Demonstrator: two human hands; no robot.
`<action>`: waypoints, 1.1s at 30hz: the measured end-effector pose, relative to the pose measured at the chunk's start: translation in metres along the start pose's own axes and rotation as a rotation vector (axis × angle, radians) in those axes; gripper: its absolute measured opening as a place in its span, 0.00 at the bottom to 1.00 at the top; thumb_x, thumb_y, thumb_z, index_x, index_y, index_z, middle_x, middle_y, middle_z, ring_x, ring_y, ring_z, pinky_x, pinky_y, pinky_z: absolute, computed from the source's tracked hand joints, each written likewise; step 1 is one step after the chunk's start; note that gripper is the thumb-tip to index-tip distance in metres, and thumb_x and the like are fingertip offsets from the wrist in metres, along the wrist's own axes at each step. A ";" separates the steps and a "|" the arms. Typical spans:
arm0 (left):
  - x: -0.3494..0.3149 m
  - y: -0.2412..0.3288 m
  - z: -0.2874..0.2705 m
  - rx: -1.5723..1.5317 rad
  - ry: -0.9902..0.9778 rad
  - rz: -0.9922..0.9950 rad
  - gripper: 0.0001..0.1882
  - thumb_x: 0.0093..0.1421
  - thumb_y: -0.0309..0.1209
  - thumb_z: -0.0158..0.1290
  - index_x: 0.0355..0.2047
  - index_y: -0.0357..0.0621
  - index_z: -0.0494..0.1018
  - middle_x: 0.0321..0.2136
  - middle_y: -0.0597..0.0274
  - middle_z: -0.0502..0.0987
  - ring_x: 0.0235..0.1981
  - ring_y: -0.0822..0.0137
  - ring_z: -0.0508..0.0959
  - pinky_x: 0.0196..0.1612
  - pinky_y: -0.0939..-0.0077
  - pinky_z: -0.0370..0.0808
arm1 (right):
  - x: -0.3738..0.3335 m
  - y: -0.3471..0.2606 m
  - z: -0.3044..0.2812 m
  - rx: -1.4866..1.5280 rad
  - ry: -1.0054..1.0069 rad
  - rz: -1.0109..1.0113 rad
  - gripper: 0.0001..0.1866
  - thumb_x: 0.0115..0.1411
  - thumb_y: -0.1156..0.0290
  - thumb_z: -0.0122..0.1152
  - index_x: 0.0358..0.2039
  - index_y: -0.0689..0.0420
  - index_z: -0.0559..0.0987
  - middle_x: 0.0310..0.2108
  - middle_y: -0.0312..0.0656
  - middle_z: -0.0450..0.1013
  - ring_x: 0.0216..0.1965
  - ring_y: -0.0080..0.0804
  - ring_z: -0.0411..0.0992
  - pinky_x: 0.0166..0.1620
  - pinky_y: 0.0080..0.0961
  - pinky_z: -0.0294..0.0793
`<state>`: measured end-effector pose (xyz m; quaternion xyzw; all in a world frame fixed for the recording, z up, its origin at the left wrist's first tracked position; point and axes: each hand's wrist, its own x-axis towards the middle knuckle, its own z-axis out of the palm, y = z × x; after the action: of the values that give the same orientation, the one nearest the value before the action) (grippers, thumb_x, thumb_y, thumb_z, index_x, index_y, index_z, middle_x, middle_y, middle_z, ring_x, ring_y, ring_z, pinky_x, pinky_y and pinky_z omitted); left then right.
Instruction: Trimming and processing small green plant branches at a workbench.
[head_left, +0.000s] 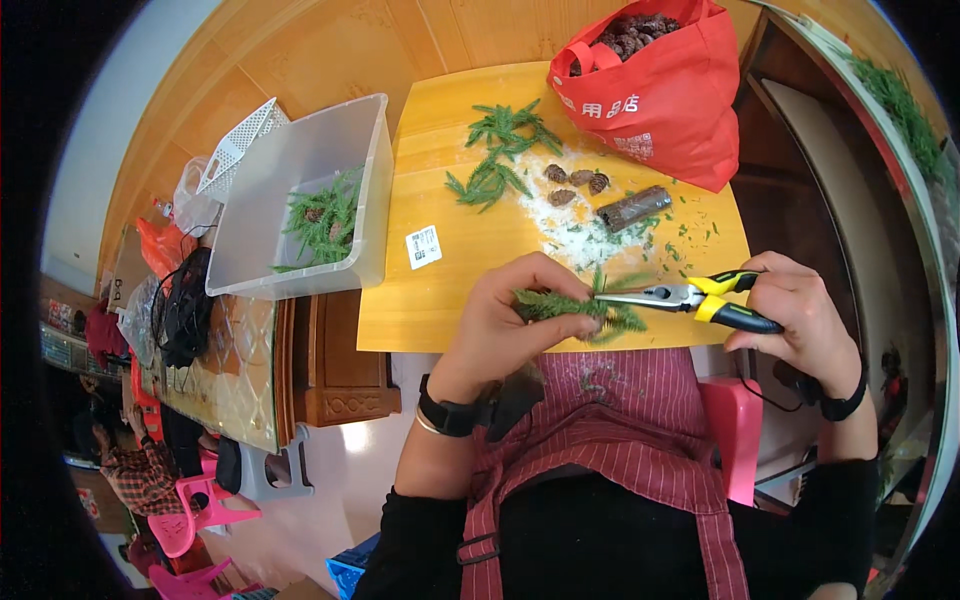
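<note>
My left hand pinches a green artificial pine sprig between thumb and fingers, over the near edge of the yellow table. From the right, my right hand grips the yellow-and-black handles of long-nose pliers. The pliers' jaws reach into the sprig beside my left fingertips; whether they bite on a stem is too small to tell. Beyond my hands lie several small pine cones, a dark brown roll and white powder with green clippings. Further back are more loose pine sprigs.
A translucent plastic bin with green sprigs stands at left. At back right, a red bag holds pine cones. A white label lies on the yellow table. A pink stool is near my right side; another person sits far left.
</note>
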<state>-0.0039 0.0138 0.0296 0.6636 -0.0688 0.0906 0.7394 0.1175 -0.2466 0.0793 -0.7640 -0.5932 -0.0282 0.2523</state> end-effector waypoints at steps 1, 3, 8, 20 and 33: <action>0.000 0.000 0.003 0.109 0.065 0.029 0.10 0.43 0.15 0.58 0.26 0.37 0.69 0.29 0.54 0.74 0.31 0.64 0.74 0.35 0.73 0.72 | 0.000 0.000 0.001 0.001 -0.002 0.030 0.23 0.39 0.55 0.66 0.15 0.60 0.66 0.16 0.43 0.62 0.27 0.45 0.67 0.31 0.33 0.68; 0.002 0.000 0.009 0.361 0.123 0.163 0.10 0.43 0.15 0.57 0.26 0.37 0.70 0.29 0.54 0.74 0.31 0.62 0.75 0.34 0.73 0.72 | -0.001 -0.003 0.002 -0.003 -0.015 0.097 0.23 0.39 0.55 0.66 0.15 0.60 0.65 0.15 0.43 0.62 0.25 0.45 0.67 0.30 0.33 0.67; 0.006 -0.002 0.021 1.030 0.289 0.622 0.12 0.39 0.14 0.56 0.27 0.38 0.73 0.29 0.55 0.73 0.31 0.57 0.75 0.33 0.72 0.72 | -0.002 -0.018 0.008 0.028 0.022 0.210 0.22 0.41 0.57 0.66 0.16 0.62 0.65 0.15 0.44 0.62 0.22 0.44 0.65 0.25 0.30 0.63; 0.004 0.005 0.013 0.211 0.166 0.145 0.11 0.46 0.17 0.57 0.30 0.38 0.70 0.27 0.61 0.74 0.30 0.68 0.75 0.32 0.78 0.72 | -0.005 -0.012 0.003 0.182 -0.060 0.136 0.19 0.43 0.60 0.65 0.17 0.61 0.69 0.16 0.45 0.63 0.27 0.45 0.67 0.35 0.34 0.66; 0.003 -0.002 0.003 -0.454 -0.075 -0.264 0.19 0.40 0.25 0.63 0.28 0.43 0.64 0.28 0.61 0.72 0.30 0.71 0.73 0.34 0.81 0.69 | -0.003 -0.002 0.007 0.267 -0.042 0.104 0.22 0.40 0.53 0.65 0.19 0.61 0.71 0.18 0.42 0.68 0.27 0.43 0.68 0.44 0.34 0.66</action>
<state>-0.0004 0.0104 0.0288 0.4866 -0.0272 -0.0491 0.8718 0.1133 -0.2465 0.0728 -0.7537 -0.5565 0.0802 0.3403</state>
